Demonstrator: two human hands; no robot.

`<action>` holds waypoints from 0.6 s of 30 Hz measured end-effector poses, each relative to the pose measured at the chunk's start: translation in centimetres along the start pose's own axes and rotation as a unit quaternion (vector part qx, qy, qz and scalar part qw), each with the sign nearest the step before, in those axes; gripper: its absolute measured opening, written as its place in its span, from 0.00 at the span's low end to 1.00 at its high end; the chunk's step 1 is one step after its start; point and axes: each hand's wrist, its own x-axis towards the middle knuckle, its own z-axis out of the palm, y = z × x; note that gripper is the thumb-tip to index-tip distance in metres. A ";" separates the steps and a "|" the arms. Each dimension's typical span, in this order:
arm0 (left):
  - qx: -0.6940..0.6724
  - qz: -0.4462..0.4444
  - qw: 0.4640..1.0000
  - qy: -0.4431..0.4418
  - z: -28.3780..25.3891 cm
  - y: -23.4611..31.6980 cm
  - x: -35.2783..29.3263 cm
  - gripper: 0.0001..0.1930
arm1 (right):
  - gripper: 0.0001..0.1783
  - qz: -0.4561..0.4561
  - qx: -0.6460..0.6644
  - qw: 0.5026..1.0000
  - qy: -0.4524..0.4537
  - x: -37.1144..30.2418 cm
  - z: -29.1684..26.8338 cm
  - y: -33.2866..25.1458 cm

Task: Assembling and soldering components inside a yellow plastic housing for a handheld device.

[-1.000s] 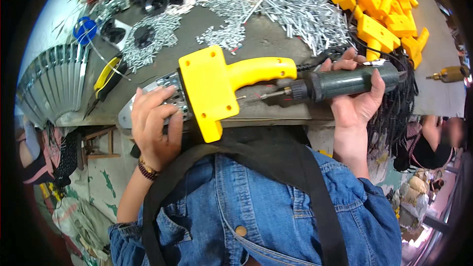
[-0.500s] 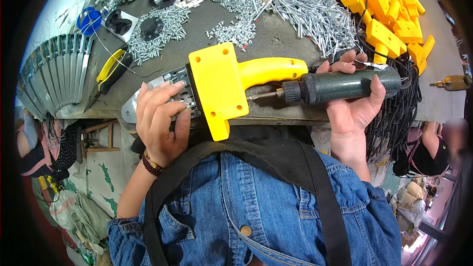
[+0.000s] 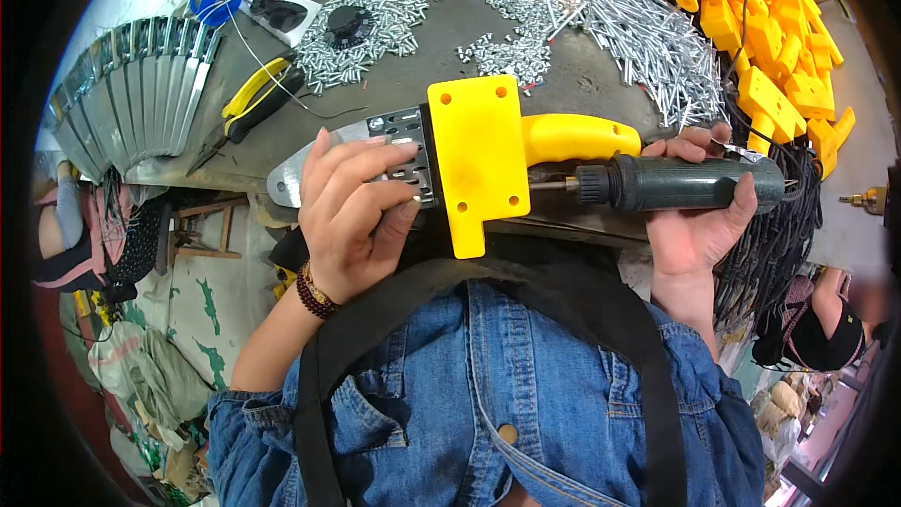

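My left hand [image 3: 352, 202] is wrapped around the slotted metal neck of a yellow pipe welding iron [image 3: 477, 145]. Its flat grey metal plate [image 3: 284, 178] sticks out beyond my fingers to the left, and its yellow grip points right. Four screw holes show in the yellow housing. In my right hand [image 3: 696, 242] lies a dark green electric screwdriver [image 3: 690, 183], held level below the grip. The bit [image 3: 554, 185] points left and reaches the right edge of the housing; whether it touches a screw I cannot see.
Loose screws [image 3: 371, 42] and long screws [image 3: 648, 47] lie in heaps at the back. Yellow housings [image 3: 770, 94] are piled at the right above black cords [image 3: 770, 263]. Pliers [image 3: 253, 99] and fanned metal plates [image 3: 141, 84] lie left. Another person [image 3: 821, 329] is at far right.
In the picture, the bench and both hands have shifted right together. The screwdriver bit has stayed by the housing's right edge, and both grips are unchanged.
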 end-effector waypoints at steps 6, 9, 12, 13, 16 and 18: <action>-0.006 0.010 1.000 -0.012 -0.1 -0.2 -0.3 0.06 | 0.28 0.007 0.010 1.000 -0.014 0.0 0.1 0.3; -0.020 -0.017 1.000 0.010 0.0 -0.2 -0.3 0.07 | 0.27 0.003 0.001 1.000 -0.006 -0.1 0.2 0.2; -0.016 -0.006 1.000 -0.007 -0.3 -0.1 -0.1 0.08 | 0.27 0.003 -0.002 1.000 -0.006 -0.1 0.2 0.2; -0.015 -0.006 1.000 -0.013 -0.4 -0.1 -0.1 0.08 | 0.27 0.004 0.002 1.000 -0.008 -0.1 0.2 0.2; -0.009 -0.007 1.000 -0.024 -0.4 -0.1 -0.1 0.08 | 0.27 0.006 0.007 1.000 -0.016 -0.1 0.0 0.2; -0.004 -0.009 1.000 -0.028 -0.3 0.0 0.0 0.08 | 0.26 0.006 0.010 1.000 -0.022 -0.1 -0.1 0.2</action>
